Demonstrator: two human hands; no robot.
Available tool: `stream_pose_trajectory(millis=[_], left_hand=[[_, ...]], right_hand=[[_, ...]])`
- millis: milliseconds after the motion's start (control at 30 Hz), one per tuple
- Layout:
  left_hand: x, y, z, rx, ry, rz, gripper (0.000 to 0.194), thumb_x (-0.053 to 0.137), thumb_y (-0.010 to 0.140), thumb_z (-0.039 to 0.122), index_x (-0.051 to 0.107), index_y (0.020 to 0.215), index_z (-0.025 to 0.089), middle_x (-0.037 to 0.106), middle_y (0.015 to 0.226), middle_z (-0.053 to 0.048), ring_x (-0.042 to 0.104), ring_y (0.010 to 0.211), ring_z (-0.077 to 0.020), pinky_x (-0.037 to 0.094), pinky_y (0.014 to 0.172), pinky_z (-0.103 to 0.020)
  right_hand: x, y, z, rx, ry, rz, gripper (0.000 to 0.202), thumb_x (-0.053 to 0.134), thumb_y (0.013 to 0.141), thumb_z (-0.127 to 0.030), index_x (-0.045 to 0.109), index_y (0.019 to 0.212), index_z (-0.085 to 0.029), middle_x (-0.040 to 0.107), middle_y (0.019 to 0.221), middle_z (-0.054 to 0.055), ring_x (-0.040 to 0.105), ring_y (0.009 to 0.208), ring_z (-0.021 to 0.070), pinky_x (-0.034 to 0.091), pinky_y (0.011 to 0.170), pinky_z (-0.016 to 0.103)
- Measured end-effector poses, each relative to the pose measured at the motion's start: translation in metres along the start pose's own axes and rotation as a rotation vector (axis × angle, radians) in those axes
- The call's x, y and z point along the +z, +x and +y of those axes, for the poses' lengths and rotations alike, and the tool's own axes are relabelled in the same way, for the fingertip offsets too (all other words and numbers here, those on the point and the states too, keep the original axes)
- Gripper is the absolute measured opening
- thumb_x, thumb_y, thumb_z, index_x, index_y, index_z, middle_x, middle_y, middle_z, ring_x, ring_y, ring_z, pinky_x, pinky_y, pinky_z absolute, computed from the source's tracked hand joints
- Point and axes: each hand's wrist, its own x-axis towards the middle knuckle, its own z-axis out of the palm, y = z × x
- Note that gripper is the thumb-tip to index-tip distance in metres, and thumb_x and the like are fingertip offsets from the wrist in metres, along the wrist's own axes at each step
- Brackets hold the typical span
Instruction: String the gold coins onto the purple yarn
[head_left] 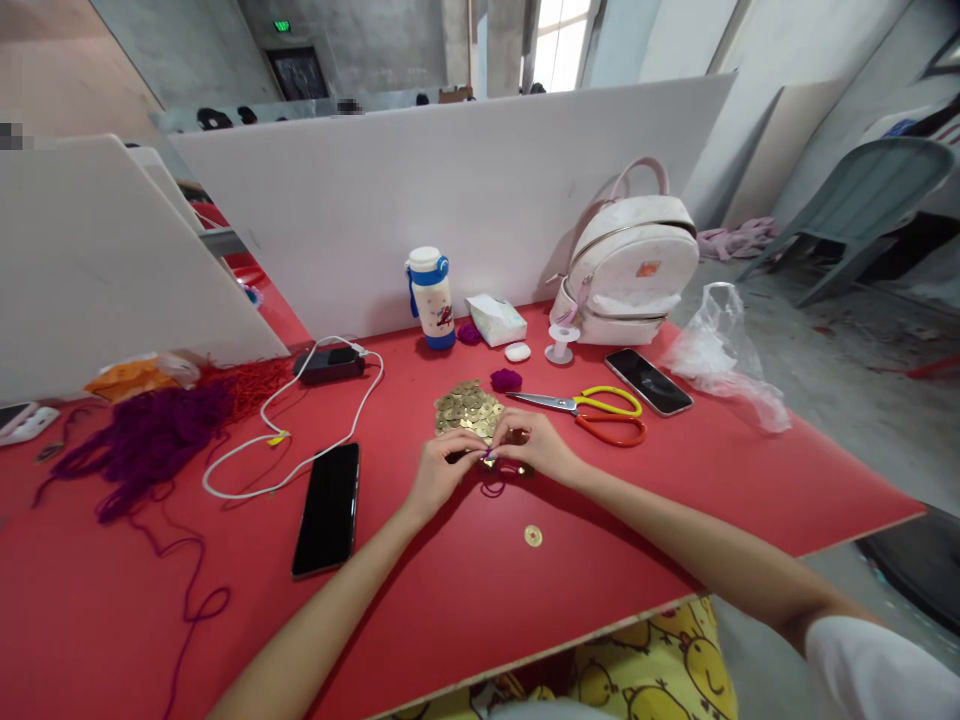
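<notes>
My left hand (448,468) and my right hand (541,447) meet fingertip to fingertip just in front of a heap of brass-coloured coins (461,408). Both are closed in a pinch on a thin purple cord (493,489), whose loop hangs below the fingers. A bit of gold shows under the fingertips, too small to make out fully. One loose coin (532,536) with a centre hole lies nearer to me on the red table (420,620). Right of the heap are a small purple yarn ball (506,380) and scissors (592,405) with yellow and orange handles.
To the left lie a black phone (327,510), a white cable (262,493), a black power block (330,363) and tangled purple yarn (161,440). Behind stand a bottle (433,300), a tissue pack (496,320), a spool (562,345) and a backpack (630,265). Another phone (649,380) and a plastic bag (724,360) are right.
</notes>
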Motion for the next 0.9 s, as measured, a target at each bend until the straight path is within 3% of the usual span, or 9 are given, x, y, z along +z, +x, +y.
stream_pose_trajectory(millis=[267,467,700,900], left_hand=[[0.000,0.001,-0.009,-0.040,-0.082,0.017,0.009,0.067,0.077,0.020,0.076,0.075,0.019,0.073,0.081,-0.006,0.067,0.079,-0.0188,0.051,0.076,-0.030],[0.002,0.001,-0.014,-0.114,-0.126,0.086,0.008,0.069,0.075,0.022,0.076,0.074,0.018,0.074,0.083,-0.007,0.068,0.081,-0.0207,0.052,0.077,-0.031],[0.003,0.000,-0.016,-0.158,-0.175,0.089,0.009,0.070,0.074,0.023,0.076,0.076,0.018,0.075,0.086,-0.008,0.068,0.085,-0.0219,0.052,0.080,-0.033],[0.004,0.000,-0.016,-0.192,-0.178,0.102,0.009,0.070,0.072,0.024,0.076,0.073,0.017,0.074,0.084,-0.008,0.067,0.082,-0.0214,0.052,0.078,-0.032]], right_hand=[[0.000,0.002,0.002,0.177,0.223,-0.027,0.020,0.075,0.072,-0.033,0.063,0.070,-0.017,0.059,0.074,-0.001,0.056,0.066,0.0130,0.045,0.064,0.027],[0.001,0.001,0.005,0.239,0.340,-0.100,0.025,0.066,0.082,-0.042,0.058,0.084,-0.018,0.058,0.077,-0.001,0.053,0.063,0.0118,0.043,0.057,0.024],[0.002,-0.001,0.005,0.141,0.265,-0.084,0.026,0.061,0.087,-0.044,0.057,0.099,-0.021,0.057,0.080,-0.001,0.054,0.067,0.0120,0.045,0.061,0.024],[0.001,-0.002,0.003,0.193,0.291,-0.169,0.028,0.067,0.083,-0.044,0.062,0.086,-0.017,0.060,0.073,0.000,0.053,0.056,0.0105,0.041,0.050,0.022]])
